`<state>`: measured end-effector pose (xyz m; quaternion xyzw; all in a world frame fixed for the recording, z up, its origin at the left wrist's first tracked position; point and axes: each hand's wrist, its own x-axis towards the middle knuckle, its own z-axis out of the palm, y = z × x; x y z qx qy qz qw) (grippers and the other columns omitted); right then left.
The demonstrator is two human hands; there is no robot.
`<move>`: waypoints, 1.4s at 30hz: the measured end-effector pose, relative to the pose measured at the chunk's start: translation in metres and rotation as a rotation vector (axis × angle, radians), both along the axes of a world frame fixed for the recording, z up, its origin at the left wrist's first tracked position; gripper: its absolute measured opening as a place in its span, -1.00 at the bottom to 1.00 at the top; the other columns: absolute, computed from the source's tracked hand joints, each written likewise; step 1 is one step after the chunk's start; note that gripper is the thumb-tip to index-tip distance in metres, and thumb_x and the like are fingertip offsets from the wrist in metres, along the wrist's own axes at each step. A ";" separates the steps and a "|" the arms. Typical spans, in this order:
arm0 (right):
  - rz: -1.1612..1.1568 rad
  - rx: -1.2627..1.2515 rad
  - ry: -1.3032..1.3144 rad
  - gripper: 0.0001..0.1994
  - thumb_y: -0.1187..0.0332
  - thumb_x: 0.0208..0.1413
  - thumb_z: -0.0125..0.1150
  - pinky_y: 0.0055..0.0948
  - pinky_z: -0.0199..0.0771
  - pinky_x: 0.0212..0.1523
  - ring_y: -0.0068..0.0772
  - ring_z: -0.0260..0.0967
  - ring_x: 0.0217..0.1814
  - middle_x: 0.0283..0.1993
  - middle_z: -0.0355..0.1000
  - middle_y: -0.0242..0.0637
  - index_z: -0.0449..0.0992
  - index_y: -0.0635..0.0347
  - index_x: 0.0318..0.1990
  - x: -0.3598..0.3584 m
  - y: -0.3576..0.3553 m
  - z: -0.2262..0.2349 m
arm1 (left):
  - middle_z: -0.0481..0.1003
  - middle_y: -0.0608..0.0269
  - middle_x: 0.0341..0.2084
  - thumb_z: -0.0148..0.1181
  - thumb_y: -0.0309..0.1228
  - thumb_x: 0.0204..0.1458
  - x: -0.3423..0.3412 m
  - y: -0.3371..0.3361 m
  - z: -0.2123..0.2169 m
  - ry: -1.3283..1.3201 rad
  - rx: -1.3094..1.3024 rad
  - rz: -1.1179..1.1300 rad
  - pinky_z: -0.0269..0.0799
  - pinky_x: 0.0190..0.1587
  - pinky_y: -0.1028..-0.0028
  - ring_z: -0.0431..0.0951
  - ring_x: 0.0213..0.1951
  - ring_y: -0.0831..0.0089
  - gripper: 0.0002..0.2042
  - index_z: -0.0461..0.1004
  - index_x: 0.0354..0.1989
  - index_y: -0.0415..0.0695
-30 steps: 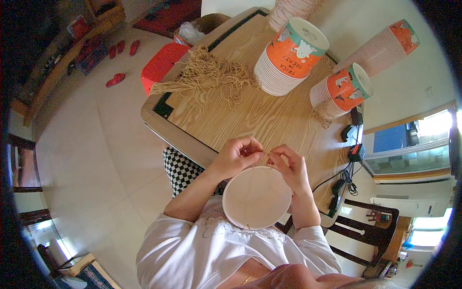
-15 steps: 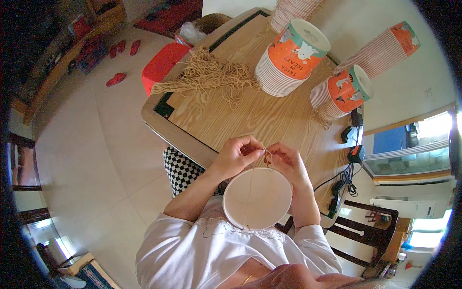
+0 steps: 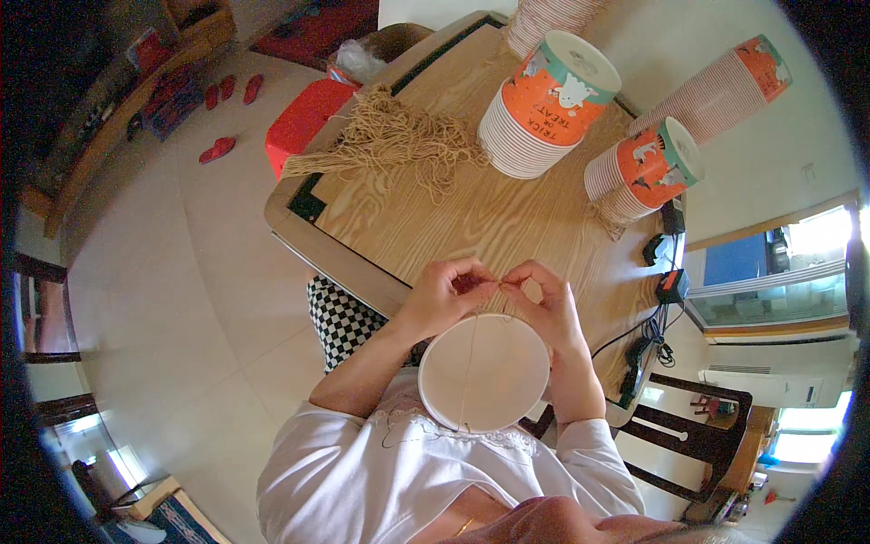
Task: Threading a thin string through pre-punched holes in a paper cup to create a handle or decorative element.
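we held a white paper bucket [image 3: 485,372] against our chest, just below both hands, its open mouth turned up toward us. our left hand [image 3: 446,295] and right hand [image 3: 544,304] met above its far rim, fingers pinched narrow on a tan string [image 3: 467,363] that ran down across the bucket's inside. the step looked like tying or threading the string at the rim. to do it well, we judged, the pinch had to stay close to the rim and the string taut. beyond our hands lay a loose heap of string [image 3: 399,145] and stacks of orange paper buckets [image 3: 544,104] on the wooden table [image 3: 489,218].
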<state>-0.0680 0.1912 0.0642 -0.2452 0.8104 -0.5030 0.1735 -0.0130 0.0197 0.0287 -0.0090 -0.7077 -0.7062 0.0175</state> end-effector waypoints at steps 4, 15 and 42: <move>0.052 -0.005 0.028 -0.92 0.50 -0.06 0.20 -0.54 0.34 -0.24 -0.56 0.34 -0.30 -0.40 0.42 -0.36 0.47 0.28 -0.38 -0.003 0.002 -0.008 | 0.38 0.45 -0.68 0.17 -0.44 -0.06 0.003 -0.001 -0.008 -0.024 0.044 0.047 0.21 -0.61 0.68 0.29 -0.65 0.77 -0.91 0.46 -0.45 -0.20; 0.053 -0.195 -0.483 -0.91 0.46 -0.01 0.14 -0.65 0.27 -0.38 -0.66 0.28 -0.38 -0.43 0.34 -0.44 0.39 0.28 -0.39 -0.004 0.014 -0.013 | 0.45 0.44 -0.60 0.23 -0.37 -0.09 0.004 -0.031 -0.012 0.011 -0.036 0.010 0.26 -0.52 0.67 0.33 -0.58 0.74 -0.82 0.49 -0.36 -0.19; 0.154 -0.220 -0.015 -0.89 0.58 -0.18 0.25 -0.51 0.33 -0.26 -0.43 0.34 -0.32 -0.42 0.38 -0.34 0.50 0.20 -0.44 -0.018 0.017 -0.046 | 0.52 0.26 -0.54 0.22 -0.40 -0.09 -0.020 0.004 -0.045 -0.072 -0.016 -0.187 0.40 -0.38 0.55 0.47 -0.48 0.60 -0.85 0.51 -0.41 -0.23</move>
